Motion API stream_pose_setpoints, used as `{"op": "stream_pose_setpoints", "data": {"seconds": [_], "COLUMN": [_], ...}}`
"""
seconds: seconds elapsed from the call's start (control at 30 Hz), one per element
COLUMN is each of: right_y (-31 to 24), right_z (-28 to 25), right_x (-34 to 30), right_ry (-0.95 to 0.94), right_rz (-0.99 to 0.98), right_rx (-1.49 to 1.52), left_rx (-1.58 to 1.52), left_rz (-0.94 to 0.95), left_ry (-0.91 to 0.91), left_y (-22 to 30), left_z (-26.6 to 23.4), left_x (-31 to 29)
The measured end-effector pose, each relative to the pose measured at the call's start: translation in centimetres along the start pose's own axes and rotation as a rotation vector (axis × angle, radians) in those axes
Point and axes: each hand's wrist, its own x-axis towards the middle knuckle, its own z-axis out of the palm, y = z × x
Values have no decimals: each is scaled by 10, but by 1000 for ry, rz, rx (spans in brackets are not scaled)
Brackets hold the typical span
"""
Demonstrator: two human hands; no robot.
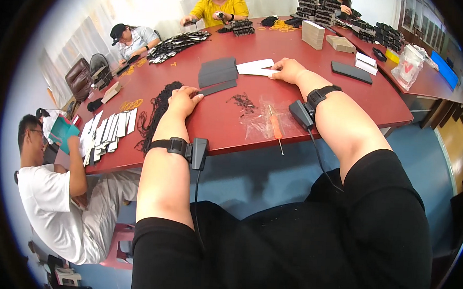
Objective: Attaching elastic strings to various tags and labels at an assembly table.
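Observation:
My left hand (183,100) is closed, with thumb and fingertips at the left end of a narrow dark grey strip (219,87). Just beyond that strip lies a stack of dark grey card pieces (217,71). White card strips (254,66) extend to the right of the stack, and my right hand (288,70) pinches their right end. A bundle of black cords (151,115) lies beside and partly under my left hand. Between my forearms are small black bits (242,101), clear plastic bags (254,126) and an awl with an orange handle (276,127).
A black flat box (351,73) and grey card stacks (312,35) stand to the right on the red table (295,101). White strips (113,129) are spread at the left, near a seated person in white (46,188). Other people work along the far side.

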Motion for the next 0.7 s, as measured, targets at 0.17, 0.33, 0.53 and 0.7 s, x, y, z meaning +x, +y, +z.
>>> {"op": "stream_pose_setpoints", "data": {"seconds": [0.17,0.33,0.53,0.7], "right_y": [7,9,2,-16], "right_z": [-4,-16,-27,-46], "right_x": [-6,-18,-51,-122], "right_ry": [145,288,273,372], "right_rz": [-129,-154,-58,-316], "right_rx": [246,397,224,1080], "left_rx": [-70,-319,-1221,-1418], "left_rz": [137,150,-15,279], "left_ry": [120,455,559,356], "left_y": [2,-1,36,117], "left_z": [-2,-8,-43,-44], "left_x": [5,0,-26,-140]}}
